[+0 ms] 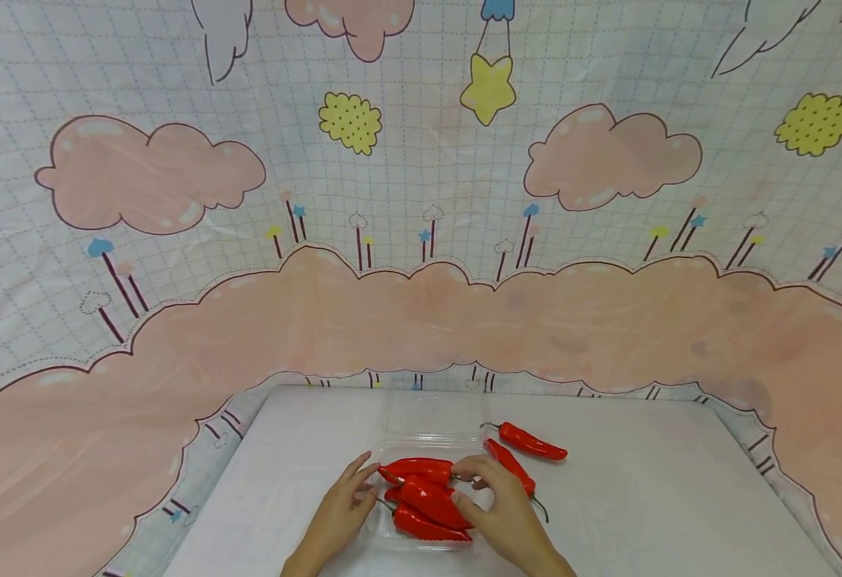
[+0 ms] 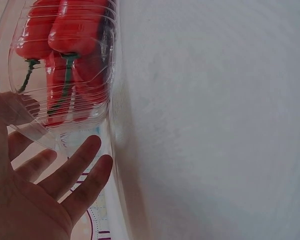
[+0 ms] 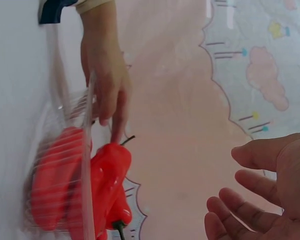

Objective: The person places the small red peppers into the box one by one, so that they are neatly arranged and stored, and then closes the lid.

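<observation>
Two hands, the left hand (image 1: 341,513) and the right hand (image 1: 503,513), at opposite sides of a clear plastic box (image 1: 421,546) with red peppers (image 1: 428,501) heaped inside. At the left end, fingers mostly extended and spread, with nothing gripped; against or just beside the plastic, probably to steady so light a container. Hard to tell the exact contact, with some fingers seen through the clear wall in the left wrist view.

On the right side, a loosely opened palm, fingers gently bent and thumb apart, no pepper caught between; poised close above the heap, perhaps for nudging or settling it. Cannot tell from the head view whether touching.

In the box, at least three peppers, laid roughly left to right, likely to suit long shapes to the tray. Farthest one with tip to the left, nearest one with stem to the left: a good arrangement for nesting. Another on top between them, hence a mound above the rim in the right wrist view.

On the far side, the lid (image 1: 431,415), folded well back, leaving the top accessible. To the right, on the white table (image 1: 644,497), a nearer loose pepper (image 1: 513,466) slanting just beside the box and a farther loose pepper (image 1: 532,442) beyond, both presumably there for easy reach.
</observation>
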A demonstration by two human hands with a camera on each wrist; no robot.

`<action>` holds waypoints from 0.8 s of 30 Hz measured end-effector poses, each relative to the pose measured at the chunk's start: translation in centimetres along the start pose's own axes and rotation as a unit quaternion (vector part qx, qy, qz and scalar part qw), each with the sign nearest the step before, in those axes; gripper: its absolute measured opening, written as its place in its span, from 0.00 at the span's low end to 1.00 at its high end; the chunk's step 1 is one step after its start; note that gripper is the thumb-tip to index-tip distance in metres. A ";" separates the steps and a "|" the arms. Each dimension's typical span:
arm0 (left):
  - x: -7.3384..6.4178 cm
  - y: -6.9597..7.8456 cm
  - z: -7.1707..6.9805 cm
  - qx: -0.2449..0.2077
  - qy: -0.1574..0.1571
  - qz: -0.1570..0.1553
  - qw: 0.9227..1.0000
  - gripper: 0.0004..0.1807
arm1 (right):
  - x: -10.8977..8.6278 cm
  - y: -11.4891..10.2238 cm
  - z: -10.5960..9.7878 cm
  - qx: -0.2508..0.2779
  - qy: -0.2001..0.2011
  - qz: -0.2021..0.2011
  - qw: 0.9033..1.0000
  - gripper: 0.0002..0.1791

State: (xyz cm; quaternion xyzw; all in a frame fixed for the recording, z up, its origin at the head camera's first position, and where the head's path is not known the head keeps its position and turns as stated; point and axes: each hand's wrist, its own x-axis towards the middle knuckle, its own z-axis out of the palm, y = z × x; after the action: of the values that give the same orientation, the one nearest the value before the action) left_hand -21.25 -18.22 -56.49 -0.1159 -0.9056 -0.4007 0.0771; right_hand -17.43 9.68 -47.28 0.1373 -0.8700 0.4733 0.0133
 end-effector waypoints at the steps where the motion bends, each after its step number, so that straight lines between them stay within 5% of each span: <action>1: 0.0 0.0 0.0 0.001 0.001 0.002 1.000 0.24 | 0.0 0.0 -0.1 -0.001 0.006 0.000 1.000 0.18; 24: 0.1 0.1 -0.1 -0.004 -0.012 -0.014 1.000 0.24 | -0.2 0.4 -2.0 -0.011 0.079 0.011 0.997 0.18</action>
State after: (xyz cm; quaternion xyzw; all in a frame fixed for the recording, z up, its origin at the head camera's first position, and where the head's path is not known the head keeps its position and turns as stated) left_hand -21.34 -18.26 -56.34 -0.1083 -0.9063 -0.4042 0.0599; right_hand -17.59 11.58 -46.49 0.0900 -0.8727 0.4735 0.0785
